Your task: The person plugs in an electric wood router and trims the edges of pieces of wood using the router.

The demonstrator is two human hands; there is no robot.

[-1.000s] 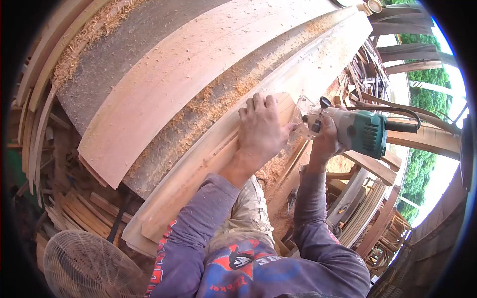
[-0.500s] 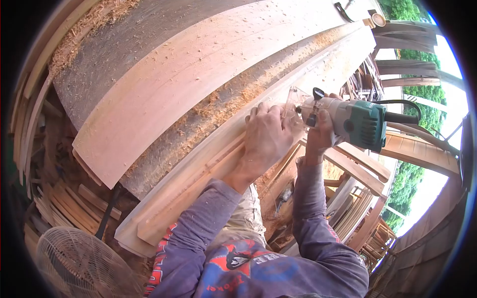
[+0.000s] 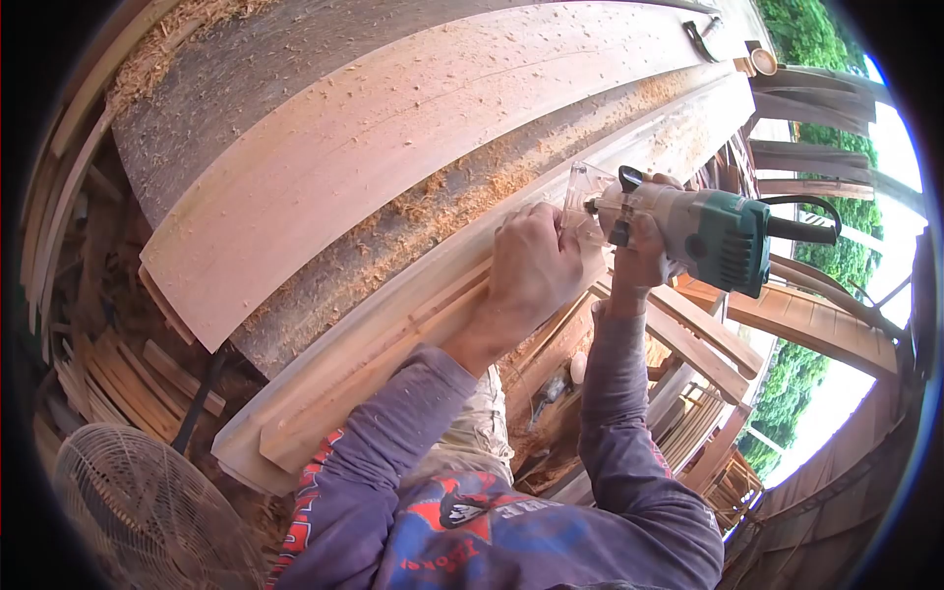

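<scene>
My right hand (image 3: 644,251) is wrapped round a trim router (image 3: 723,236) with a teal motor end and a pale body. The router lies sideways in view, its clear plastic base (image 3: 582,187) facing left against a long pale board (image 3: 413,295). Close beside that base, my left hand (image 3: 531,265) rests at the board with its fingers bent and drawn together. Its fingertips are partly hidden, so what they grip cannot be made out. The router's black cord (image 3: 811,211) curves off its rear end.
A wide curved plank (image 3: 324,167) lies on the dark bench (image 3: 206,138) among wood shavings (image 3: 423,202). A dark clamp-like tool (image 3: 700,41) sits at the far end. A wire-cage fan (image 3: 147,501) stands at lower left. Stacked strips (image 3: 128,393) lie near it, and timber pieces (image 3: 703,344) at right.
The view has shifted slightly. Both hands and the router keep nearly the same place against the board, with perhaps a slight move to the right.
</scene>
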